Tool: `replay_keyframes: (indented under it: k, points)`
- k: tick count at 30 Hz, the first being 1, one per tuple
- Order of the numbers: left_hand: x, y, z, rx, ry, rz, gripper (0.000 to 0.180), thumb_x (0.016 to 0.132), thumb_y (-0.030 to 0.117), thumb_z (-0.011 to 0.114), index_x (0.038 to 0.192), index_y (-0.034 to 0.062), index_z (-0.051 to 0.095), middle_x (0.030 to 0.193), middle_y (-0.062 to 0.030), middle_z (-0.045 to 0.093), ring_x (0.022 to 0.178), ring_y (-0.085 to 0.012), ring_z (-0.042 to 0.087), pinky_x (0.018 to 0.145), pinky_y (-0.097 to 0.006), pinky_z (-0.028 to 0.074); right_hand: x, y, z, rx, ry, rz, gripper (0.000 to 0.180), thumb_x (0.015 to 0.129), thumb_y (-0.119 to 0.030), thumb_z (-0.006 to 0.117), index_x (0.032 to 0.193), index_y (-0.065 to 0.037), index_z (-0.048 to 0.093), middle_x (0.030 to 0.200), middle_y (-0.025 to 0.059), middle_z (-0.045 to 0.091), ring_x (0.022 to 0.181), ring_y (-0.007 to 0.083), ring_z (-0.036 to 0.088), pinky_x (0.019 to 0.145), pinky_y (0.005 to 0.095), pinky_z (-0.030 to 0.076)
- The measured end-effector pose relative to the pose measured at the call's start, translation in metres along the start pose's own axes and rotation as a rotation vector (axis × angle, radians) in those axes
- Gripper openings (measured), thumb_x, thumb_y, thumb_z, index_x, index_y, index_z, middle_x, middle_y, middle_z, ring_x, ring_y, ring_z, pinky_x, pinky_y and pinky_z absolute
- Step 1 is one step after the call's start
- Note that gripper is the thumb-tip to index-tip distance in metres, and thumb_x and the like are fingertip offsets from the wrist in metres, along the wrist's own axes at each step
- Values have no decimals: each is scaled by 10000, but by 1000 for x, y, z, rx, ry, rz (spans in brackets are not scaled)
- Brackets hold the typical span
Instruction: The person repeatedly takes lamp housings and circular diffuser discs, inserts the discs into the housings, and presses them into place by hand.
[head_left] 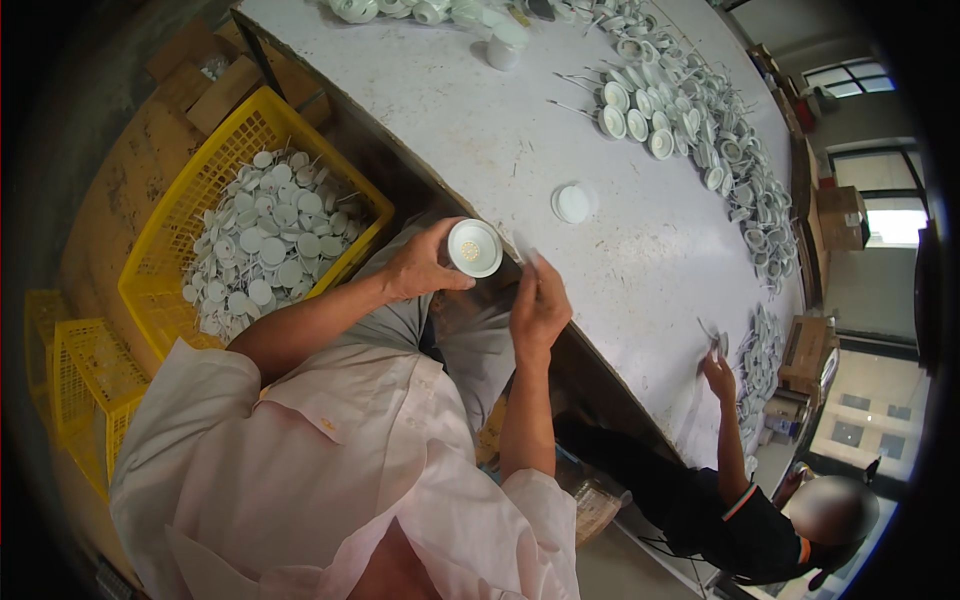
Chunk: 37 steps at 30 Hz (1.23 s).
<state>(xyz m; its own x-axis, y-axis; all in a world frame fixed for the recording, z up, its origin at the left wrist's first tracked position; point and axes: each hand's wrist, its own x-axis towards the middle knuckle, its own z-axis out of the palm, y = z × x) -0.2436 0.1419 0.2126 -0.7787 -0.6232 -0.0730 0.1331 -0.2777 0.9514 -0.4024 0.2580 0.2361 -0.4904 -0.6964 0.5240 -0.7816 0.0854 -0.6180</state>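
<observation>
My left hand [430,262] grips a round white LED lamp [487,262] by its rim, just off the table edge. The lamp's face points up and a cluster of small yellow LEDs shows in its middle. Right beside it, my right hand [541,303] is closed, thumb and fingers pinched together. A pale, blurred sliver shows at those fingertips, too smeared to name. On the table ahead lies a round white disc-like piece [571,204].
A white-topped table [640,260] holds a long heap of white lamp parts [700,130] and a small white tub [506,48]. At left stands a yellow crate [165,255] full of white discs with wires. A co-worker [740,515] works at the table's right side.
</observation>
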Motion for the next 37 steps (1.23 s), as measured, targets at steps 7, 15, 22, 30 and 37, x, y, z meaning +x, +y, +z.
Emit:
replay_keyframes:
  k: [7,15,22,30,37]
  points:
    - [-1,10,8,-176,-37,-51,624,796,190,717,1293,-27,408,1205,-125,536,1089,-174,538,903,-296,476,-13,-22,3,-206,-196,-366,471,667,-50,696,1131,-76,621,1143,90,612,897,271,604,753,349,518]
    - [-1,0,7,81,50,7,465,898,154,583,1287,-34,412,1159,-139,556,1057,-177,557,876,-288,487,-17,-23,10,-155,-198,-408,570,635,-70,712,1191,-103,592,1200,78,583,853,267,587,727,341,512]
    - [-2,8,12,161,89,5,420,892,140,544,1264,-27,445,1141,-137,570,1040,-174,564,863,-295,484,-21,-16,16,-164,-154,-437,608,623,-27,698,1214,-125,589,1229,49,579,796,223,579,679,306,507]
    - [-1,5,18,332,100,93,385,883,110,505,1244,-17,469,1048,-149,626,961,-198,606,833,-314,492,-26,-9,13,-118,-109,-441,559,652,-7,680,1196,-117,612,1238,57,593,552,168,511,507,265,449]
    - [17,-1,36,258,29,64,387,888,122,515,1251,-5,471,1125,-154,595,1025,-189,577,873,-304,468,-25,6,8,-57,-66,-445,514,691,-21,675,1195,-93,609,1237,145,584,600,212,590,538,284,474]
